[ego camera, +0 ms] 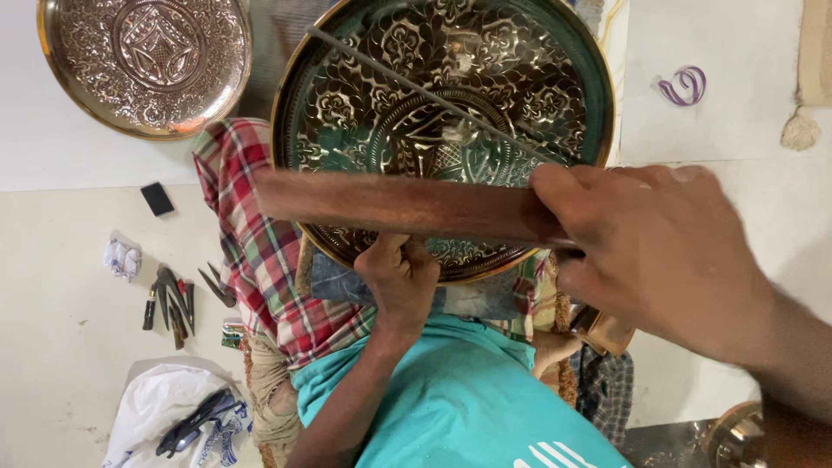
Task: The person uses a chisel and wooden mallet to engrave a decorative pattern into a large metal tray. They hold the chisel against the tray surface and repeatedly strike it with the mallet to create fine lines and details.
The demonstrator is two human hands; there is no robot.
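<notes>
Gripping, with the right hand (659,251) clenched around one end, a long reddish wooden bar (390,206); holding it level across the lower half of the large engraved plate (520,78). Pressing the left hand (400,276), fingers curled tight, up against the plate's lower rim just under the bar; not possible to tell whether pinching the rim itself or some small thing hidden in the fist. Propping the plate over the lap, above a red checked cloth (251,243) and a teal shirt (459,399), with a thin metal rod (416,87) lying slantwise across its face.

Judging progress: appearing far along, with floral and ring patterns already covering the whole visible face, from centre medallion to border. No plain patch showing; the strip behind the bar and hand staying hidden, so any remaining touches there not checkable.

Counting:
- engraved plates, two: the large one in hand and a smaller plate (143,65) lying well apart at upper left;
- wooden bars, one; thin rods, one;
- a cluster of pliers and pointed hand tools (173,303) on the floor, too overlapped for an exact count;
- one small black block (157,198);
- one crumpled white rag (123,257);
- one white bag (165,407) bearing a dark tool;
- one purple loop (683,85).
</notes>
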